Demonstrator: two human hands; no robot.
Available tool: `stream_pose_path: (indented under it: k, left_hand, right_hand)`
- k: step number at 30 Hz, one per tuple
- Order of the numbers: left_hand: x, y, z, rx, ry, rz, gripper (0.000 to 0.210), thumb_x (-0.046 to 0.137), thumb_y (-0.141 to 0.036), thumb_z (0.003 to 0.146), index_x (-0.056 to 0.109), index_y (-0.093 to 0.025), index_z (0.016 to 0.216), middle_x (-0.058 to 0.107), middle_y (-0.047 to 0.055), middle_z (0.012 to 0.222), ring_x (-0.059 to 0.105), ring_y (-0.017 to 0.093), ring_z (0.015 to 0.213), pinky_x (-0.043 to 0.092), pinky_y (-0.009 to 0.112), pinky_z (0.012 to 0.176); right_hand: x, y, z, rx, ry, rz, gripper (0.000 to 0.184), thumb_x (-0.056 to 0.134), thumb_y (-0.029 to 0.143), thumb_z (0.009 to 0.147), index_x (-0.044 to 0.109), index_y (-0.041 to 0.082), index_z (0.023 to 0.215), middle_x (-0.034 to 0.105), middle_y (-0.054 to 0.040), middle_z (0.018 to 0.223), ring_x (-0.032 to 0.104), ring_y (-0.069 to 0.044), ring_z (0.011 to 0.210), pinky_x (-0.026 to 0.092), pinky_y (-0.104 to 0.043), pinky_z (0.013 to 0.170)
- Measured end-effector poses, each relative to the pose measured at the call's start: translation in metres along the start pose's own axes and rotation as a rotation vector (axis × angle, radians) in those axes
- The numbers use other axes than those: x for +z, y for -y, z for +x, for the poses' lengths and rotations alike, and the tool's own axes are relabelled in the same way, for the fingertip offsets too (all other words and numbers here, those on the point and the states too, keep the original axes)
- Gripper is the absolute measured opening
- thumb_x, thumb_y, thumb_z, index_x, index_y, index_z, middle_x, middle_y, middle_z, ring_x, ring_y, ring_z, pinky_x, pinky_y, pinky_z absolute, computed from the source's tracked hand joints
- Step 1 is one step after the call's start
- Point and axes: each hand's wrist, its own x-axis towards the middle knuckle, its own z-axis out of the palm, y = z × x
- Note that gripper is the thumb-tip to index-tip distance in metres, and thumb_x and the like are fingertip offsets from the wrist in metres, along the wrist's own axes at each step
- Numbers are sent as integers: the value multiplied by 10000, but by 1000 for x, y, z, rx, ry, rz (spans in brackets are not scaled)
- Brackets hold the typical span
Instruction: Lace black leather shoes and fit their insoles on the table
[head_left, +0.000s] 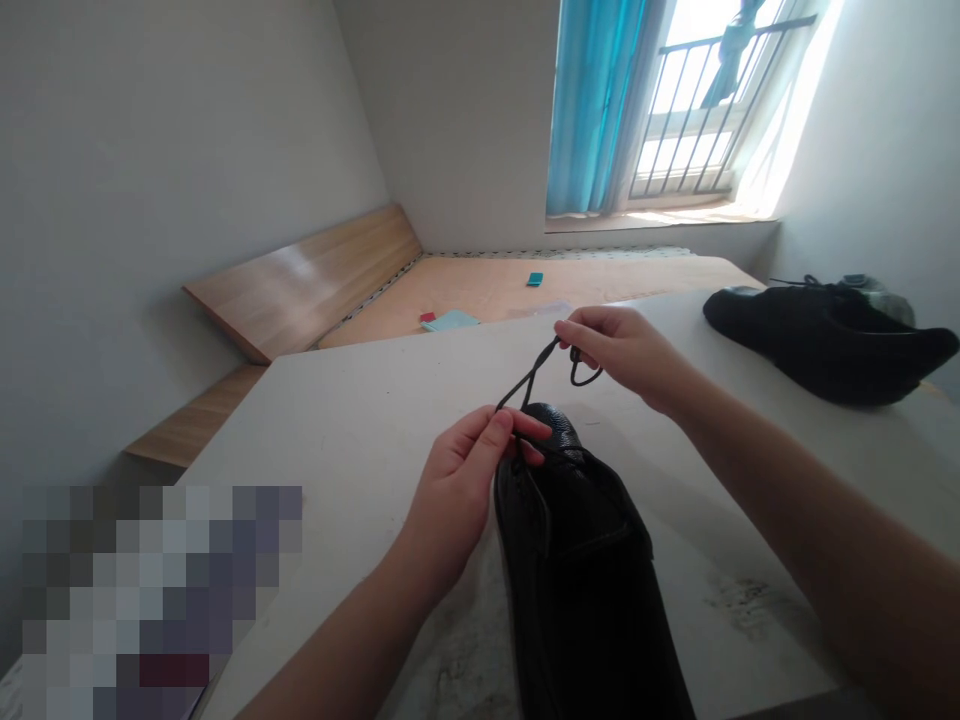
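A black lace-up shoe lies in front of me on the white tabletop, its toe pointing away. My left hand is over the left side of the shoe near the toe, thumb and fingers pinching a dark shoelace. Farther out and to the right, my right hand grips the same lace between thumb and fingers. The lace runs taut between both hands, partly doubled, and a loose loop hangs under the right hand. Some lacing at the eyelets is hidden by my left fingers.
A second black shoe stands at the right of the tabletop. Beyond the far edge is a bed surface with a wooden headboard, a light blue item and a teal item. A blurred-out patch covers the lower left.
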Motion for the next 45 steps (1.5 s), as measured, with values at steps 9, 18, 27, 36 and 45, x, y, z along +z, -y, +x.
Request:
stream_pose_path:
  k: [9, 18, 27, 36, 45]
  left_hand:
    - [-1, -2, -5, 24, 84, -98, 247, 565, -356, 950, 747, -197, 901, 767, 30, 1002, 677, 125, 803, 510, 242, 834]
    - [2, -2, 1, -118, -32, -350, 132, 579, -299, 926, 577, -182, 866, 782, 57, 884, 698, 132, 673, 526, 246, 737]
    - [2, -6, 7, -185, -98, -471, 205, 392, -189, 970, 496, -187, 792, 757, 58, 741, 705, 138, 635, 546, 244, 690]
    - [0, -4, 5, -250, -75, -559, 217, 396, -197, 978, 473, -188, 776, 781, 95, 793, 692, 123, 579, 545, 217, 642]
    - [1, -3, 5, -208, -50, -562, 240, 381, -181, 983, 497, -186, 773, 786, 86, 834, 737, 163, 709, 553, 277, 768]
  right_hand:
    - [3, -13, 7, -84, -47, -220, 298, 563, 388, 851, 552, 172, 646, 569, -28, 800, 497, -157, 737, 375, -332, 719]
    - [6, 8, -8, -277, 71, -72, 185, 551, 374, 880, 592, 195, 863, 581, -56, 983, 551, -188, 976, 446, -344, 875]
    - [-3, 21, -18, -100, 597, 65, 485, 534, 580, 892, 591, 164, 649, 508, -3, 672, 476, -118, 644, 403, -281, 651]
    - [-30, 23, -8, -117, 46, 584, 421, 581, 354, 908, 438, 198, 545, 409, 23, 590, 494, -107, 630, 478, -300, 834]
    - [-40, 18, -16, -138, 947, 368, 360, 635, 469, 886, 621, 146, 726, 542, 4, 676, 492, -99, 627, 436, -258, 622]
